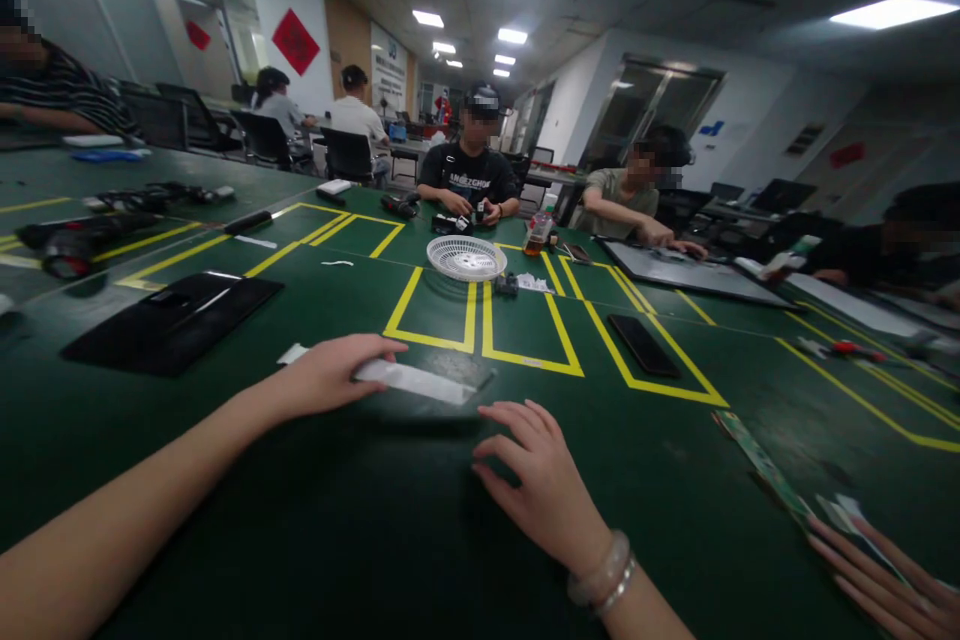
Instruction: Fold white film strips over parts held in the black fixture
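My left hand [334, 375] is closed with thumb and fingers on one end of a long white strip [420, 382]. The strip stretches to the right above the green table, and its far end is blurred. Just below and to the right of that end hovers my right hand [536, 470], fingers curved and apart, holding nothing. It wears bangles on the wrist. A small white scrap [292, 354] shows behind my left wrist; whether it joins the strip I cannot tell.
Left lies a flat black panel [176, 320]. Ahead are a white round basket [466, 260] and a bottle [537, 232]; a black phone-like slab [643, 344] is right. A co-worker's hand [885, 570] is near a green circuit strip [761, 460]. Other people sit around the table.
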The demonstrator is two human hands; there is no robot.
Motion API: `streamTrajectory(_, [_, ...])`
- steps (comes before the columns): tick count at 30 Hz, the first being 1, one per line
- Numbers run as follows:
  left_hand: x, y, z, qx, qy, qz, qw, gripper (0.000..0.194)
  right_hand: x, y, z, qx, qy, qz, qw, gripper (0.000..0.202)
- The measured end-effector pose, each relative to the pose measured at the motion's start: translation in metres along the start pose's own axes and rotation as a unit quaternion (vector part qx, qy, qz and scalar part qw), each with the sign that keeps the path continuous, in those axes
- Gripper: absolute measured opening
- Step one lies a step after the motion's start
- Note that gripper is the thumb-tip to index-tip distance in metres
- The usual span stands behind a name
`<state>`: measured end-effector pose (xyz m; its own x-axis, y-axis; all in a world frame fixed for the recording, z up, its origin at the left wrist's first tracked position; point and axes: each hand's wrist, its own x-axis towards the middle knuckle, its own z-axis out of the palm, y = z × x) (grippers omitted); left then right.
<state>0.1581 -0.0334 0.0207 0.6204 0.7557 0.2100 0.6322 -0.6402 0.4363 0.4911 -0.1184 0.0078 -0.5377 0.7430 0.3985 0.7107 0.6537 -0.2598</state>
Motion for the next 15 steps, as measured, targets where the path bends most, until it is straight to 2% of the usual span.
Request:
streamTrajectory(4, [0.001,0.039,0.024,-0.095,-0.035,0.077,0.992,0.042,0.001,-0.011,0.003,0.054,-0.08,0.002,0.995,0.014])
streamTrajectory(7, [0.0,0.045,0.025,-0.109,-0.034,0.093,0.989,0.038,0.001,-0.01,0.003,0.105,-0.09,0.031,0.99,0.017])
streamTrajectory(9, [0.0,0.035,0.018,-0.059,-0.016,0.078,0.995,0.043,0.001,-0.003,0.001,0.14,-0.054,0.071,0.986,0.02])
streamTrajectory(11, [0.0,0.015,0.006,0.05,0.025,0.005,0.998,0.05,0.002,0.007,-0.003,0.2,0.002,0.127,0.972,0.025])
streamTrajectory(13, [-0.004,-0.015,-0.01,0.167,0.079,-0.114,0.976,0.052,0.004,0.018,-0.009,0.305,0.069,0.207,0.927,0.032])
streamTrajectory(15, [-0.016,-0.048,-0.027,0.236,0.123,-0.228,0.936,0.056,0.006,0.028,-0.014,0.42,0.139,0.282,0.851,0.044])
